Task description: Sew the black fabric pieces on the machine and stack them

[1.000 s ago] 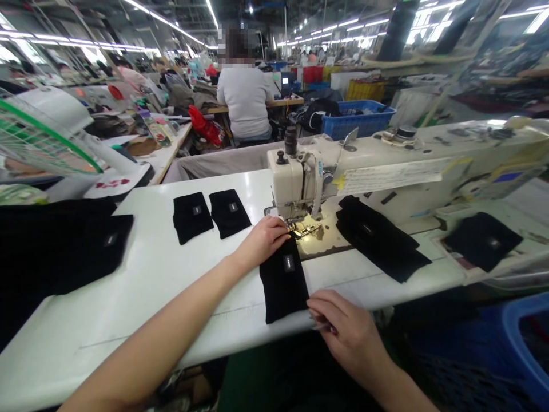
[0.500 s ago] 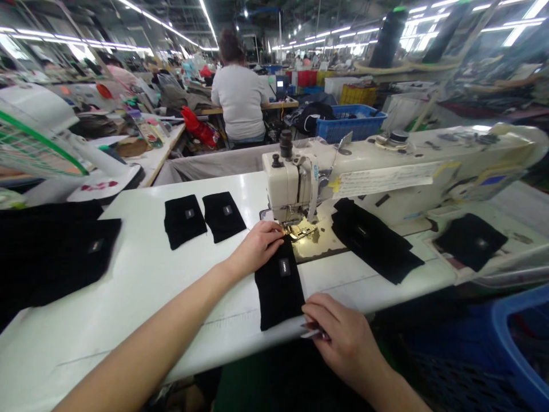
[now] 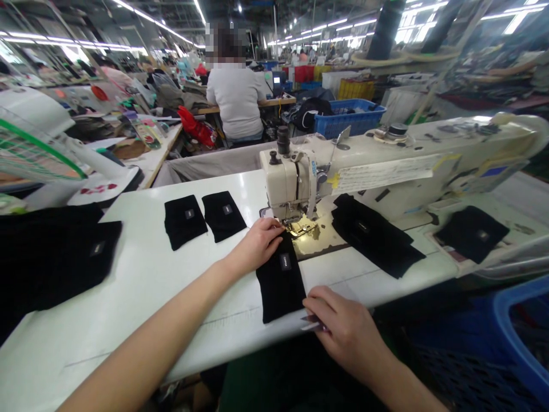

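- Black cloth piece (image 3: 281, 292) is flat on the white table (image 3: 150, 252), long axis running from the sewing machine (image 3: 281, 183) toward the wearer, near end slightly right.
- Left hand (image 3: 259, 243) is bunched on its far end, can't tell if pinching.
- Right hand (image 3: 343, 323) is at its near right corner, gripping a pointy metal tool (image 3: 309, 321).

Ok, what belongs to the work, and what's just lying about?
Working set:
- black rectangular labelled cloth under left hand
- slim grey blade in right hand
- cream metal sewing machine
- likely similar black cloth pieces

Apparently incidental:
- white-and-green caged fan
- blue plastic basket behind machine
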Tool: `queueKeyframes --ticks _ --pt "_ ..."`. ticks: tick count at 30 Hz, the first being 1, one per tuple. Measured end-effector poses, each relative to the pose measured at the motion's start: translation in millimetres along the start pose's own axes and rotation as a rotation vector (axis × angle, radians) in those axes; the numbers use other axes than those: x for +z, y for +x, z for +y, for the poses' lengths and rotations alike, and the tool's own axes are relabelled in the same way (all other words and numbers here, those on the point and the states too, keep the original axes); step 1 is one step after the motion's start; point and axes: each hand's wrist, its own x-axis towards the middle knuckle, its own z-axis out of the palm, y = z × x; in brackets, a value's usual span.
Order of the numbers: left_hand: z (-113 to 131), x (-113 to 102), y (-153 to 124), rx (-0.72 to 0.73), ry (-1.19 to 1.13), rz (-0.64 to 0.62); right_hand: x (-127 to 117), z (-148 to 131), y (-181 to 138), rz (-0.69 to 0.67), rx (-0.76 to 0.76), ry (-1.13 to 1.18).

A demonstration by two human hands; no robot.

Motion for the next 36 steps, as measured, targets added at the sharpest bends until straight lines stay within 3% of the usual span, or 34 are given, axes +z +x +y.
queueKeyframes --ticks 6,10,13,23,36 --pt "47 -14 -31 0.021 -0.045 -0.036 -2 0 -4 -0.012 -0.031 -0.068" --pt "91 -22 -62 0.126 -0.136 -0.184 -3 2 -4 -0.027 -0.034 -0.072" --pt "105 -24 -75 0.187 -0.079 -0.227 -4 3 -2 -0.044 -0.026 -0.061" --pt "97 -21 -71 0.236 -0.024 -0.195 -4 7 7 -0.028 -0.020 -0.081" --pt "56 -18 -46 0.177 -0.076 -0.189 -6 23 55 -0.076 0.045 -0.177"
